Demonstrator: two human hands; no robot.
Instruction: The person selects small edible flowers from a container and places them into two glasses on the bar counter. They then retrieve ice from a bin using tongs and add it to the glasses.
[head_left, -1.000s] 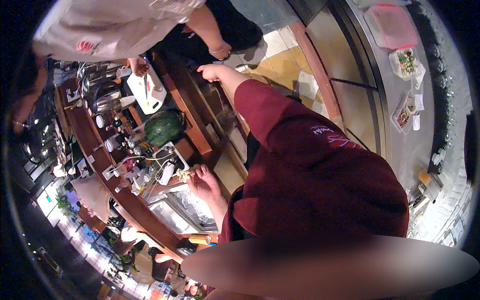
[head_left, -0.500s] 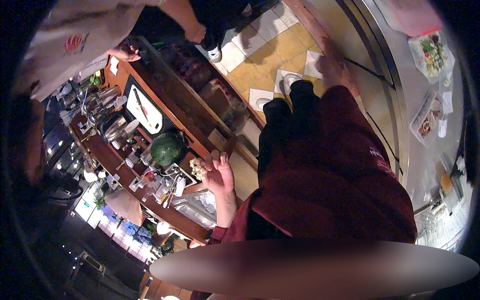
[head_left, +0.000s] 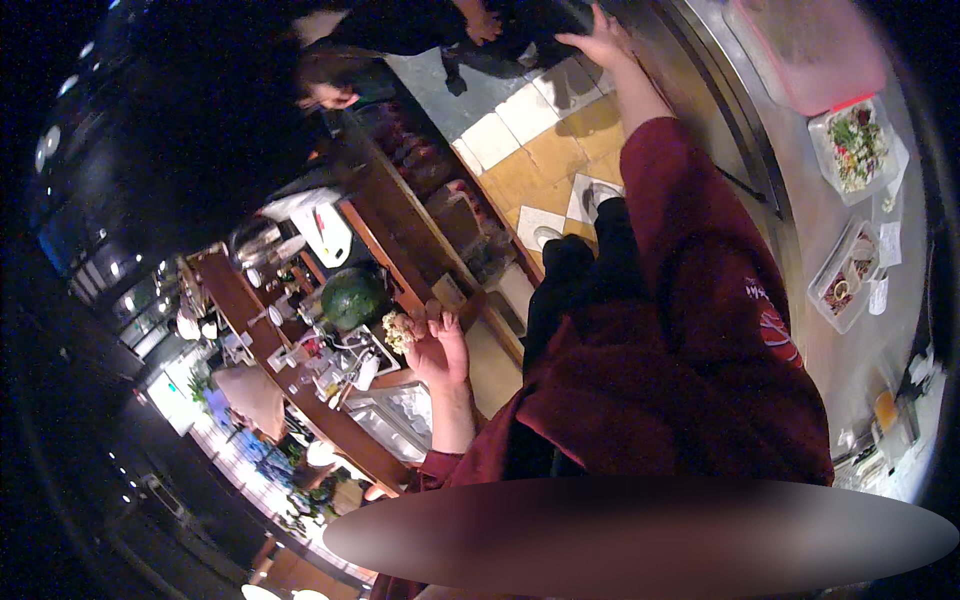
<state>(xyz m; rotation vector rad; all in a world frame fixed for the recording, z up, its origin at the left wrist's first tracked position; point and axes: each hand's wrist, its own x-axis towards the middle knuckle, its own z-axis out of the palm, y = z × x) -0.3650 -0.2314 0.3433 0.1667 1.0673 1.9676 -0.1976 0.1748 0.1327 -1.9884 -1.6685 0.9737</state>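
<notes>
currently, one pale clump (head_left: pixel 398 333) between pinched left fingers (head_left: pixel 450 328), right fingers (head_left: pixel 602 26) apart, one watermelon (head_left: pixel 353 299) near

A person in a maroon top (head_left: pixel 690 350) stands on yellow and white tiles (head_left: pixel 535 155). Their left hand (head_left: pixel 440 352) pinches a pale, crumbly clump (head_left: pixel 398 333), seen just beside a watermelon (head_left: pixel 353 299). A white board (head_left: pixel 326 237) lies beyond. Their right hand (head_left: pixel 603 42) is stretched out, fingers spread. On the steel counter (head_left: pixel 850 350), at right, sit a salad tub (head_left: pixel 855 150), a clear tray (head_left: pixel 845 275) and a pink box (head_left: pixel 815 55).
</notes>
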